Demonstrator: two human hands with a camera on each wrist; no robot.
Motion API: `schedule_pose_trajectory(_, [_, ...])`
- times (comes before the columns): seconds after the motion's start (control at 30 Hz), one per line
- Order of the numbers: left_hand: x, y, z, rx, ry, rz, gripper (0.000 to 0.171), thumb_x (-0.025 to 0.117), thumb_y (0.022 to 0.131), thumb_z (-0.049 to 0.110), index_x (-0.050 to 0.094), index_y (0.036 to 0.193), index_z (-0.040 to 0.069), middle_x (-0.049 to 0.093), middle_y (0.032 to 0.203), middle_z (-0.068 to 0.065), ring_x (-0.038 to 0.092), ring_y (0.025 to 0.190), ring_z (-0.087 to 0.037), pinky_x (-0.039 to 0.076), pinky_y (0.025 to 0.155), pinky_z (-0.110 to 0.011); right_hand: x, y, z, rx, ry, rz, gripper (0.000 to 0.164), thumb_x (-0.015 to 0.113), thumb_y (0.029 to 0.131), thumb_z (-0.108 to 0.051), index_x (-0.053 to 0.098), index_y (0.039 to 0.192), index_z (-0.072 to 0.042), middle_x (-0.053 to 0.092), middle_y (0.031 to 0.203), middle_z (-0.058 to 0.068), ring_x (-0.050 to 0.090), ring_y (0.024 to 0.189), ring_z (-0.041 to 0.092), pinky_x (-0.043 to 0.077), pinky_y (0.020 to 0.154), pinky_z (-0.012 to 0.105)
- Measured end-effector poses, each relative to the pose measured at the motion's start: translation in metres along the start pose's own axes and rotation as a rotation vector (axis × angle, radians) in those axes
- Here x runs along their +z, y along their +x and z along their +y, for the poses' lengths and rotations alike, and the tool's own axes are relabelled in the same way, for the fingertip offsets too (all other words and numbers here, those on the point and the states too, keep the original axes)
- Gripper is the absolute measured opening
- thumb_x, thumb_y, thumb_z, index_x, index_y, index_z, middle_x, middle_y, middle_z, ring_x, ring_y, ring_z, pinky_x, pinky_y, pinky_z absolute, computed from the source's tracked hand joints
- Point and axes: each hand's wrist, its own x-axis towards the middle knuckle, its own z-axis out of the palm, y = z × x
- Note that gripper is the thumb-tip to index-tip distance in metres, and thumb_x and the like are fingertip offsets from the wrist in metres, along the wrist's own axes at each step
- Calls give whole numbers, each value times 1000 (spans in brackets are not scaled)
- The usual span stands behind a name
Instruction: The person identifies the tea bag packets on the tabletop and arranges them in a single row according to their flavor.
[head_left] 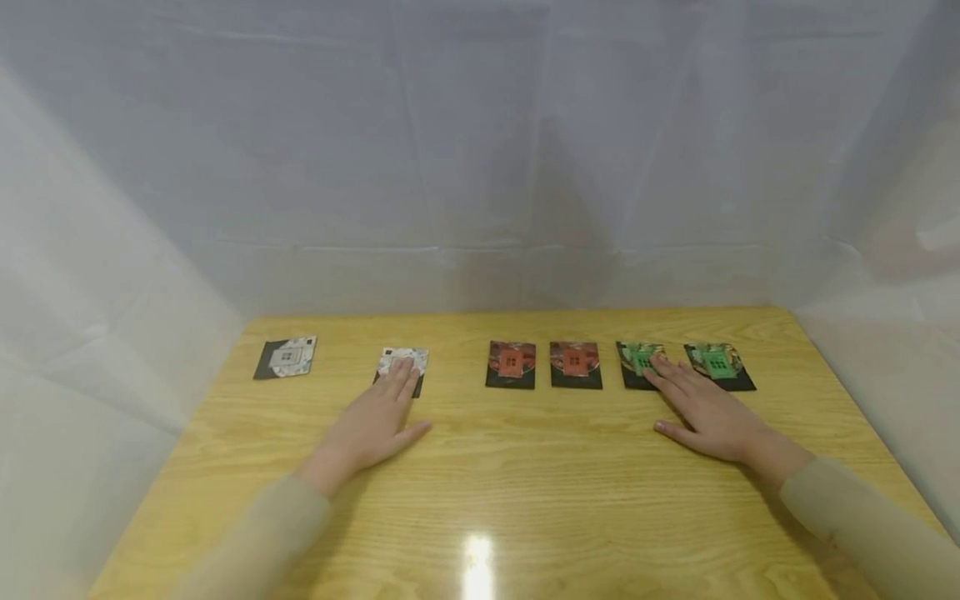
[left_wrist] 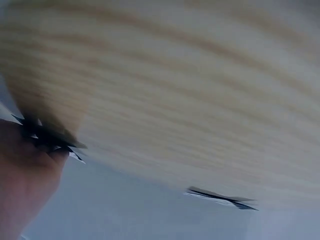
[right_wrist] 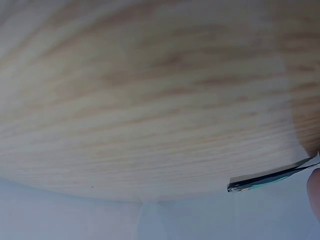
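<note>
Six small flat packets lie in a row along the back of the table. My left hand lies flat, fingertips resting on a white-and-black packet and covering its middle. Another white-and-black packet lies further left, tilted a little. My right hand is spread out, its fingertips on a green-and-black packet. Just behind its knuckles is a second green-and-black packet. Low in the left wrist view, the left hand overlaps a dark packet edge. A green-edged packet shows beside a finger in the right wrist view.
Two red-and-black packets lie side by side between the hands. The wooden table reflects a bright light near its front. White sheeting hangs behind the table and along both sides.
</note>
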Motion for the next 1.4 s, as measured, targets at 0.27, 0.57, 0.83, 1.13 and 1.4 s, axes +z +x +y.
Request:
schedule_pose_trajectory(0.27, [2, 23, 16, 7, 6, -29, 89, 43, 110, 59, 21, 166, -7, 10, 176, -27, 12, 165, -43, 19, 136, -51, 1, 0, 0, -6, -2, 10, 80, 68, 103, -40, 35, 164, -3, 38, 167, 28, 35, 159, 37, -8, 133, 16])
schedule_pose_trajectory(0.57, [1, 44, 34, 4, 20, -49, 90, 40, 110, 60, 21, 165, -8, 11, 175, -29, 12, 165, -45, 19, 136, -51, 2, -1, 2, -1, -4, -1, 80, 68, 103, -41, 33, 165, -3, 36, 169, 28, 29, 163, 32, -8, 133, 17])
schedule_pose_trajectory(0.83, [3, 54, 49, -28, 90, -80, 90, 36, 111, 62, 20, 166, -6, 11, 175, -28, 12, 165, -44, 18, 136, -50, 2, -2, 2, -6, -16, 5, 80, 69, 102, -40, 35, 164, -2, 37, 168, 28, 29, 163, 31, -8, 134, 17])
schedule_pose_trajectory(1.13, [3, 60, 64, -63, 91, -94, 93, 33, 109, 66, 17, 167, -4, 12, 176, -25, 12, 166, -41, 17, 136, -50, 3, -2, 4, -5, -17, -2, 80, 67, 103, -42, 34, 165, -3, 37, 168, 28, 32, 161, 35, -9, 133, 17])
schedule_pose_trajectory(1.4, [0, 61, 67, -85, 110, -109, 91, 33, 110, 65, 17, 167, -4, 11, 176, -25, 14, 165, -42, 18, 136, -50, 3, -1, 4, -2, -10, -12, 80, 66, 104, -42, 33, 165, -3, 36, 169, 28, 31, 162, 34, -10, 132, 15])
